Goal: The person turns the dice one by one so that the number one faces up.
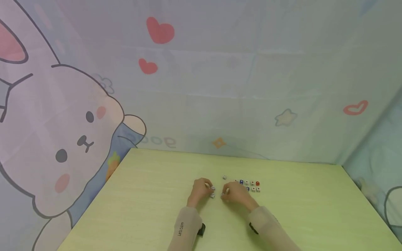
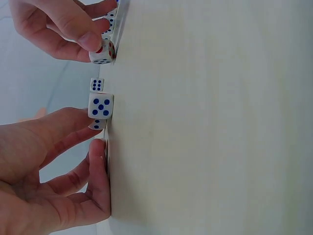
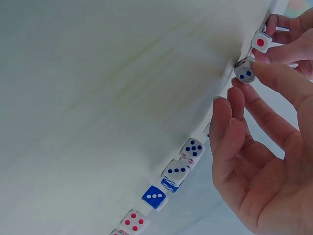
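Low over the table, my left hand [image 1: 201, 190] has its thumb and curled fingers around a small white die [image 2: 98, 124] with blue pips. Right by its thumb stands another white die [image 2: 100, 106], five blue pips facing the left wrist camera. My right hand [image 1: 236, 192] is a short way to the right and pinches a white die [image 3: 244, 71] between thumb and fingertip, its other fingers loosely curled. In the right wrist view this die overlaps the area just before the left fingers, near a die face with one red pip [image 3: 261, 41].
Beyond the hands a lone white die [image 1: 224, 177] lies on the pale table [image 1: 141, 195]. Two short rows of dice extend right of the right hand, including a blue die [image 1: 241, 182] and a red die [image 1: 257, 183]. A printed curtain [image 1: 220, 87] hangs behind the table.
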A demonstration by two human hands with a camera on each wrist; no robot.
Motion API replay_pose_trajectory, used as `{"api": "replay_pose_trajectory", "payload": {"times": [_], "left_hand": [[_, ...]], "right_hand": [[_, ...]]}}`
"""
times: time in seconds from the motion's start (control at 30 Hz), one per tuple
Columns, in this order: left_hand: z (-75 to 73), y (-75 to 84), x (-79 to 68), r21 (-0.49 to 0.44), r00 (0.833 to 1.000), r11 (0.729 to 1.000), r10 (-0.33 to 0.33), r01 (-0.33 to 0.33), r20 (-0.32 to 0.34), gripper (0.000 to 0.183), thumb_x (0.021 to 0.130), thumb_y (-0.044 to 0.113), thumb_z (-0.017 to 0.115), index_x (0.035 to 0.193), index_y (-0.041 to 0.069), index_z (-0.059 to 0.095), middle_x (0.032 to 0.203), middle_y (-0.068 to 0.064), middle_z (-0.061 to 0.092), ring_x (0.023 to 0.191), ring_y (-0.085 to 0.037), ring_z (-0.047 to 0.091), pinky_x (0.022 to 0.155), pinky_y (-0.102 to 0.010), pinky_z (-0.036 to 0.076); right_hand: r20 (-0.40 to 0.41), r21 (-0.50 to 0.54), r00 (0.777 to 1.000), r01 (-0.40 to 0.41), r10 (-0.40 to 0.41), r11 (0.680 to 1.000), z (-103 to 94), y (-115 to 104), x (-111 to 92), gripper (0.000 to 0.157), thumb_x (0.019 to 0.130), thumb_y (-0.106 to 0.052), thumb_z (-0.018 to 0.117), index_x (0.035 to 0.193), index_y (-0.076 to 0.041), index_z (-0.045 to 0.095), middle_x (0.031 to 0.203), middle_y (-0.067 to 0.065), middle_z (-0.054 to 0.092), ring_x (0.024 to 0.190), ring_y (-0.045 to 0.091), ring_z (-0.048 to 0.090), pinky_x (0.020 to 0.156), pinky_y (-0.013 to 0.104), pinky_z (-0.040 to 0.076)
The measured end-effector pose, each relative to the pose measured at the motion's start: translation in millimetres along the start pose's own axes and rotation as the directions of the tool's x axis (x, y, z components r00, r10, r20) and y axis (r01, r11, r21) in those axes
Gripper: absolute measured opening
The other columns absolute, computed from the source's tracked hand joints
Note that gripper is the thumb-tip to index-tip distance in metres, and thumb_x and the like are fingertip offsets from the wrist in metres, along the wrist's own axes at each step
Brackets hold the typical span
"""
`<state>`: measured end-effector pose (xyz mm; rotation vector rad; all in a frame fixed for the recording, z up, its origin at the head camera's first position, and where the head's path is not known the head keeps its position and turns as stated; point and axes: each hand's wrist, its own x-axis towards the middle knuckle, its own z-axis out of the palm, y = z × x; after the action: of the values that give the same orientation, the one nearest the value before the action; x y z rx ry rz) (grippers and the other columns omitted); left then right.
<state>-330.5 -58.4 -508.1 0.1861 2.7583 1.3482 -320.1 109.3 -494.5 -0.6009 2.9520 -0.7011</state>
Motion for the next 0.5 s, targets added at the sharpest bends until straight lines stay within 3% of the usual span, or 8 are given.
{"api": "replay_pose_trajectory", "payload": {"times": [0.27, 0.5], "left_hand": [[-1.2, 0.3, 1.3, -0.01, 1.0, 1.0, -0.025, 0.025, 0.002, 0.011, 0.074, 0.006, 0.068, 0.084, 0.003, 0.066, 0.073, -0.009, 0.065, 0.062, -0.015, 0.057, 0.06, -0.028, 0.047], [-0.5, -0.9, 0.1, -0.007, 1.0, 1.0, -0.006, 0.006, 0.001, 0.011, 0.073, 0.006, 0.068, 0.084, 0.002, 0.066, 0.073, -0.01, 0.065, 0.063, -0.016, 0.058, 0.061, -0.03, 0.048]], "right_hand": [[-0.012, -0.004, 1.0, -0.029, 0.029, 1.0, 1.4, 2.6, 1.8, 0.01, 0.075, -0.023, 0.069, 0.078, -0.013, 0.067, 0.074, -0.001, 0.065, 0.057, 0.008, 0.053, 0.048, 0.022, 0.041], [-0.012, 0.009, 0.999, -0.045, 0.045, 0.999, 1.1, 2.4, 0.9, 0.011, 0.076, -0.024, 0.068, 0.079, -0.014, 0.067, 0.074, 0.001, 0.066, 0.056, 0.008, 0.053, 0.046, 0.022, 0.041]]}}
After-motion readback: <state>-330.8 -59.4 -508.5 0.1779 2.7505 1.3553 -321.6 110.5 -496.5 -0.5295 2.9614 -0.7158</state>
